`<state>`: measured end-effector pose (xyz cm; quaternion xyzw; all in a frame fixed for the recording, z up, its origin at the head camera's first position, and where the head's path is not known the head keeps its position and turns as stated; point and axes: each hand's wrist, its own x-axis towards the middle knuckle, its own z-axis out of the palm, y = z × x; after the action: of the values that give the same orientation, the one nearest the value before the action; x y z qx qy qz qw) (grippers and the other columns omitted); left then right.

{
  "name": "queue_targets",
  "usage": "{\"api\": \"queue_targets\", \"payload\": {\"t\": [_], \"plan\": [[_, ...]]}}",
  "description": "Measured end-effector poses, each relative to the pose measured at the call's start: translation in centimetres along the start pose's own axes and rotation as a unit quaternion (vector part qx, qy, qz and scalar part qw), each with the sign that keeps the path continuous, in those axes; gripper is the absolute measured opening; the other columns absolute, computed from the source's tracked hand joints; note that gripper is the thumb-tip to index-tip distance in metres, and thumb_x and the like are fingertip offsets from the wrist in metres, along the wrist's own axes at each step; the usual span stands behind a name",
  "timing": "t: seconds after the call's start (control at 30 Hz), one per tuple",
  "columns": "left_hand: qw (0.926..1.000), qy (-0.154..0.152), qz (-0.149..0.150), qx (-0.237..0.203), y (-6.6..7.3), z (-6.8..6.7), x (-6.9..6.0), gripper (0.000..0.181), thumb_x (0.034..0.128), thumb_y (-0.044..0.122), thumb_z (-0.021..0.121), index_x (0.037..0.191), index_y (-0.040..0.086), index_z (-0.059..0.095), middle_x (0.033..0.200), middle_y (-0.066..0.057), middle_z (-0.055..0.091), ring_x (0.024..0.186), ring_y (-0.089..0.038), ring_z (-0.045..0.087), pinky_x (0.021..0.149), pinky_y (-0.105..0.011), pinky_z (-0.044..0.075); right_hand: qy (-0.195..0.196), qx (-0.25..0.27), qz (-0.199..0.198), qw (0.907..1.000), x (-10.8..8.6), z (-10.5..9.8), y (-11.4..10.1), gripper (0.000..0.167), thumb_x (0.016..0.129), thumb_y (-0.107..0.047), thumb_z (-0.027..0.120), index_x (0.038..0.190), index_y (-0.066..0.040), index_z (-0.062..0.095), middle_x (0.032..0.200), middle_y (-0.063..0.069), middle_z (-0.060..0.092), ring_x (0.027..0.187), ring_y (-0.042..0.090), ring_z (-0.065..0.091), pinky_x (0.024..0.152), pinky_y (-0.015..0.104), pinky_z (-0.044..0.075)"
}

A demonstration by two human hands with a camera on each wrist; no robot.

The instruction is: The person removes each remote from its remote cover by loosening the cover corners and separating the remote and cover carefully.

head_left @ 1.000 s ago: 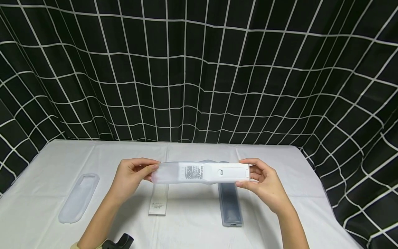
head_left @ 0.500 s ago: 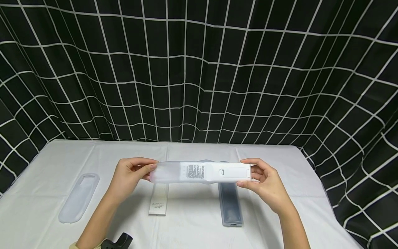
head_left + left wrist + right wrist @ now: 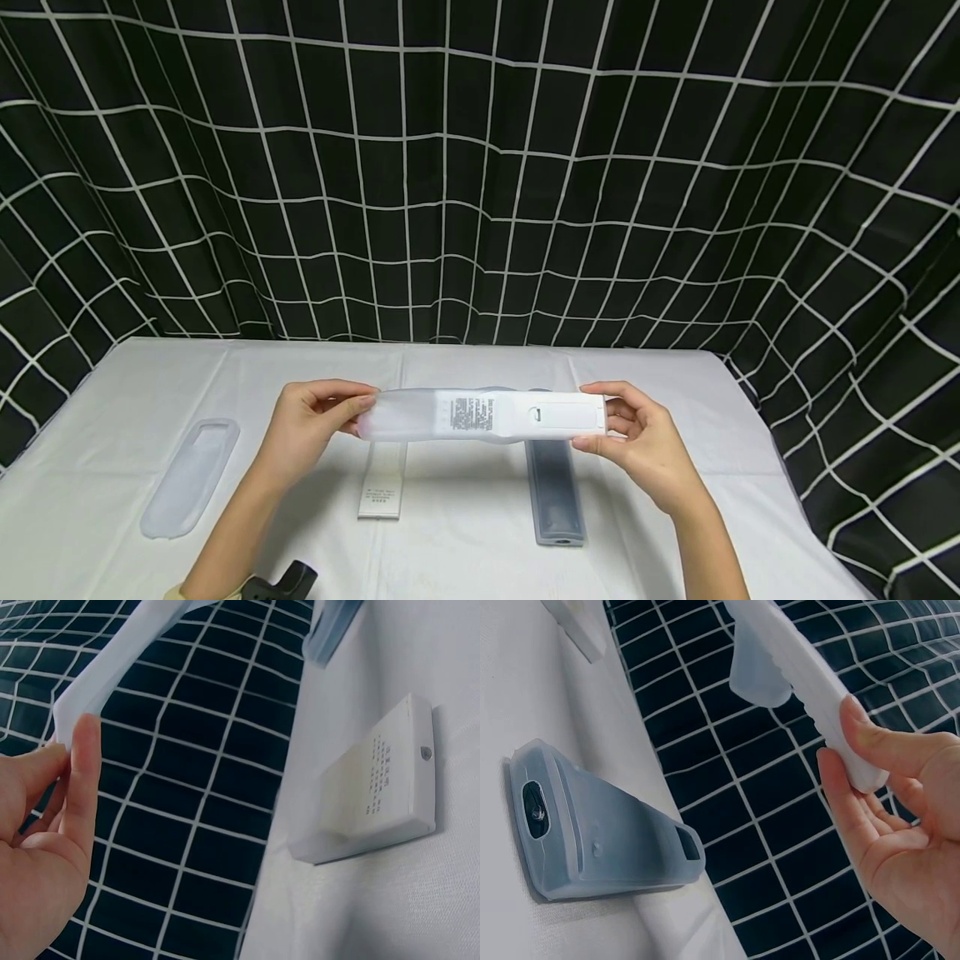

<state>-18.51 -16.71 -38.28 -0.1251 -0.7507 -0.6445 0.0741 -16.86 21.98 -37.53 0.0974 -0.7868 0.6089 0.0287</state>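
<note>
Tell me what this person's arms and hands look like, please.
The left hand and right hand are ungloved, and no rings show. At the head view's bottom edge, the left forearm has a pale yellow band and a chunky black device. The right forearm shows no sleeve, band or cable.

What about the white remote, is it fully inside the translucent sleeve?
No, the white remote sticks out of the translucent sleeve toward the right hand.
</note>
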Motion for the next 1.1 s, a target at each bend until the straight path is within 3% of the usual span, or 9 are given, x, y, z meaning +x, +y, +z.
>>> {"api": "queue_targets", "payload": {"t": [0.27,0.63,0.87,1.1], "plan": [[1.0000,0.001,0.002,-0.001,-0.2,-0.3,0.0,0.014,0.0933,-0.008,0.073,0.105,-0.016,0.075,0.094,-0.011,0.078,0.068,-0.005,0.068,0.067,-0.025,0.063,0.000,0.005,-0.001,1.0000,0.0,-0.2,0.2,0.059,0.077,0.014,0.084,0.130,-0.001,0.064,0.103,0.004,0.070,0.091,0.009,0.074,0.077,0.024,0.063],[1.0000,0.004,-0.001,-0.002,0.1,-0.5,-0.1,0.015,0.0936,-0.008,0.073,0.107,-0.016,0.075,0.096,-0.014,0.078,0.069,-0.005,0.068,0.067,-0.025,0.063,0.001,0.004,0.002,1.0000,0.0,-0.3,0.1,0.059,0.078,0.013,0.085,0.131,0.002,0.062,0.105,0.006,0.069,0.092,0.009,0.074,0.077,0.024,0.062],[1.0000,0.003,-0.008,-0.005,0.3,-0.7,-0.1,0.016,0.0944,-0.009,0.072,0.108,-0.018,0.074,0.102,-0.026,0.076,0.070,-0.005,0.068,0.068,-0.024,0.063,0.002,0.001,0.000,1.0000,0.0,-0.3,0.1,0.059,0.078,0.013,0.085,0.131,0.000,0.063,0.104,0.005,0.069,0.092,0.009,0.074,0.077,0.024,0.062],[0.9998,0.018,-0.010,0.006,0.0,-1.2,-0.1,0.016,0.0938,-0.005,0.074,0.106,-0.015,0.076,0.093,-0.002,0.078,0.069,-0.005,0.067,0.067,-0.024,0.063,0.010,0.005,-0.001,0.9999,-0.1,-0.8,0.1,0.060,0.078,0.014,0.084,0.132,0.005,0.060,0.104,0.006,0.069,0.092,0.009,0.073,0.078,0.025,0.063]]}}
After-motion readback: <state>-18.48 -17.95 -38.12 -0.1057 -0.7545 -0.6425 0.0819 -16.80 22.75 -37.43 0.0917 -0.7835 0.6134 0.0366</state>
